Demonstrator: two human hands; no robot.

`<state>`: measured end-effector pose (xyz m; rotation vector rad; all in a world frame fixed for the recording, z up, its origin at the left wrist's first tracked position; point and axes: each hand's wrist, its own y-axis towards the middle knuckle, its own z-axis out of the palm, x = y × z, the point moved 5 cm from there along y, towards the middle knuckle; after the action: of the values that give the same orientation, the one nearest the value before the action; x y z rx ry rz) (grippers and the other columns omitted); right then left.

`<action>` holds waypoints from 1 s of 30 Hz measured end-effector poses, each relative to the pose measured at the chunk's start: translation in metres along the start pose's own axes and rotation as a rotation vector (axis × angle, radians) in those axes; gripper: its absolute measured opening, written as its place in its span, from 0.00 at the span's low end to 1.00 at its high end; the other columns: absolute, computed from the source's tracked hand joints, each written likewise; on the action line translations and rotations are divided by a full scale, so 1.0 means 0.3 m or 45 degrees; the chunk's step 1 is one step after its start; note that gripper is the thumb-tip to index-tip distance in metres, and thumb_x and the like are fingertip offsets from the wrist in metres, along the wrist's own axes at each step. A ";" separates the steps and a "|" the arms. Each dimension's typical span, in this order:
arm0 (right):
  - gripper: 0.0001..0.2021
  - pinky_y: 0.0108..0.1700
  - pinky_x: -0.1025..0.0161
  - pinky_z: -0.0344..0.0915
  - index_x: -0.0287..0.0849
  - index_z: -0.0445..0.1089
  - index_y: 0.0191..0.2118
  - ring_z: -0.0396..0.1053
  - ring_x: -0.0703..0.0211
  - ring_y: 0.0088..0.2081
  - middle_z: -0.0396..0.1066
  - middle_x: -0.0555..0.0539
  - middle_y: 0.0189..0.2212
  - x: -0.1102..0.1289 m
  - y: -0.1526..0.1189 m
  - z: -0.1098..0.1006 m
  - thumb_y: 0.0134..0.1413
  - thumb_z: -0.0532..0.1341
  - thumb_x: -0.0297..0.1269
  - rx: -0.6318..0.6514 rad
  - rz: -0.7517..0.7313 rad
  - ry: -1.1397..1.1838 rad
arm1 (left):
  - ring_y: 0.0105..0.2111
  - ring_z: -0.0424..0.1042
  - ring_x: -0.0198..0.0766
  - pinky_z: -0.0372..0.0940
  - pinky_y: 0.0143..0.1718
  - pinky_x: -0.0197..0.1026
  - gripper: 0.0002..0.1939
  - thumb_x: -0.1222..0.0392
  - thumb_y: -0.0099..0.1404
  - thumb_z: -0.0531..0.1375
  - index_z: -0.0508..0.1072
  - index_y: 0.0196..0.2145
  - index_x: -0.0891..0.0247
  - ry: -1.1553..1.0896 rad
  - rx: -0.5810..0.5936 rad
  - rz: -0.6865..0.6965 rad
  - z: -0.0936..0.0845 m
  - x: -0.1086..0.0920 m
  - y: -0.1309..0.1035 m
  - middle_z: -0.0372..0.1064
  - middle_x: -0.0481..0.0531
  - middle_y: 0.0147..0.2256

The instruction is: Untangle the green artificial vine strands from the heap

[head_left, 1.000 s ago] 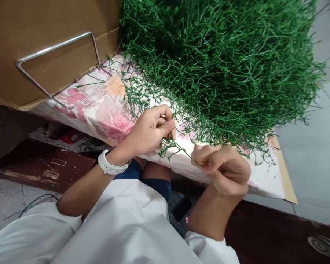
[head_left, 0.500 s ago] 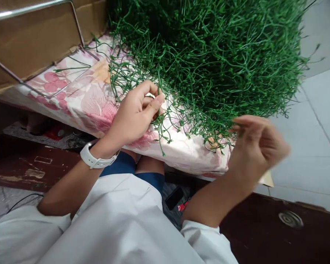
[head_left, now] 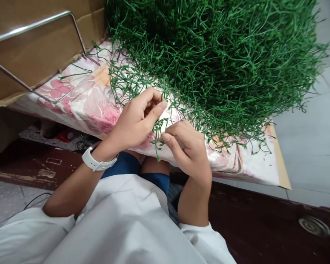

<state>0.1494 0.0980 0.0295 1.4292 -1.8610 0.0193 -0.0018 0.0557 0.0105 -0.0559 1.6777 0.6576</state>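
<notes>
My left hand (head_left: 139, 123), with a white watch on the wrist, pinches a green plastic plant stem (head_left: 162, 91) between thumb and forefinger. Thin sprigs hang below its fingertips. Close by on the right, my right hand (head_left: 188, 150) has its thumb and forefinger pressed together at these hanging sprigs (head_left: 157, 145); whether it grips one of them is hidden. Beyond both hands rises a large heap of green artificial plant stems (head_left: 222, 66), with loose ones spilling over the flower-patterned cloth (head_left: 90, 110).
On the left, a bent metal wire frame (head_left: 41, 25) stands against a cardboard box wall (head_left: 52, 47). A dark wooden bench (head_left: 264, 220) runs beneath the cloth-covered surface. Pale floor tiles (head_left: 305, 139) show at the right.
My right hand has come left from the heap's right edge to beside my left hand. The left hand keeps its pinch on the stem. The view has shifted slightly.
</notes>
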 end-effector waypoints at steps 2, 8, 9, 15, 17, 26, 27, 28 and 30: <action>0.09 0.42 0.57 0.60 0.44 0.65 0.34 0.64 0.60 0.34 0.68 0.49 0.30 0.003 -0.007 -0.007 0.70 0.58 0.32 0.010 -0.024 0.009 | 0.26 0.61 0.36 0.57 0.28 0.42 0.15 0.45 0.73 0.60 0.67 0.34 0.57 0.001 0.003 -0.002 0.000 0.002 -0.002 0.61 0.47 0.26; 0.09 0.41 0.58 0.60 0.44 0.63 0.34 0.62 0.59 0.36 0.69 0.48 0.31 0.014 -0.039 -0.079 0.67 0.60 0.26 0.014 -0.066 -0.064 | 0.18 0.56 0.33 0.53 0.23 0.41 0.16 0.42 0.74 0.58 0.66 0.37 0.56 -0.012 -0.020 -0.029 0.008 0.013 -0.013 0.56 0.42 0.20; 0.10 0.40 0.58 0.60 0.44 0.63 0.33 0.62 0.59 0.35 0.68 0.48 0.30 0.018 -0.047 -0.091 0.66 0.60 0.25 0.035 -0.080 -0.115 | 0.17 0.56 0.33 0.53 0.23 0.41 0.16 0.42 0.73 0.58 0.66 0.36 0.56 -0.005 -0.018 -0.032 0.013 0.013 -0.014 0.55 0.41 0.19; 0.11 0.38 0.56 0.59 0.44 0.61 0.32 0.61 0.58 0.34 0.70 0.49 0.27 0.061 -0.086 -0.135 0.63 0.61 0.24 0.127 -0.146 -0.268 | 0.18 0.61 0.35 0.54 0.23 0.42 0.17 0.43 0.74 0.57 0.62 0.34 0.56 0.059 0.046 -0.018 0.046 0.005 -0.010 0.64 0.44 0.21; 0.12 0.38 0.56 0.59 0.44 0.60 0.32 0.61 0.57 0.34 0.70 0.48 0.27 0.078 -0.087 -0.135 0.62 0.61 0.23 0.138 -0.159 -0.302 | 0.20 0.63 0.36 0.55 0.24 0.42 0.17 0.44 0.74 0.57 0.60 0.33 0.56 0.074 0.042 -0.015 0.051 0.003 -0.008 0.65 0.44 0.22; 0.16 0.37 0.56 0.55 0.44 0.57 0.28 0.56 0.57 0.33 0.63 0.48 0.23 0.160 -0.093 -0.060 0.65 0.59 0.23 0.246 -0.200 -0.573 | 0.18 0.54 0.31 0.48 0.23 0.37 0.17 0.51 0.75 0.58 0.56 0.31 0.57 0.030 -0.038 -0.015 0.048 0.016 -0.012 0.51 0.41 0.20; 0.16 0.37 0.56 0.55 0.44 0.57 0.28 0.56 0.57 0.33 0.64 0.48 0.23 0.166 -0.096 -0.053 0.65 0.59 0.23 0.252 -0.198 -0.565 | 0.17 0.51 0.30 0.47 0.22 0.37 0.17 0.53 0.75 0.58 0.56 0.31 0.57 0.005 -0.009 -0.026 0.048 0.017 -0.010 0.48 0.40 0.19; 0.16 0.37 0.56 0.55 0.44 0.57 0.28 0.56 0.57 0.33 0.65 0.48 0.24 0.169 -0.099 -0.048 0.64 0.60 0.23 0.255 -0.194 -0.547 | 0.16 0.49 0.29 0.45 0.21 0.37 0.17 0.55 0.75 0.58 0.55 0.31 0.57 -0.021 0.017 -0.038 0.047 0.018 -0.009 0.46 0.39 0.18; 0.15 0.38 0.57 0.56 0.44 0.57 0.28 0.56 0.57 0.34 0.66 0.48 0.24 0.168 -0.104 -0.039 0.65 0.59 0.23 0.257 -0.182 -0.497 | 0.15 0.46 0.28 0.44 0.20 0.36 0.17 0.57 0.75 0.59 0.55 0.31 0.58 -0.069 0.047 -0.062 0.044 0.018 -0.006 0.44 0.38 0.17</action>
<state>0.1781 0.0507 0.0534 1.8050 -2.1083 -0.1567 0.0094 0.0617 0.0039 -0.0523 1.6309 0.5865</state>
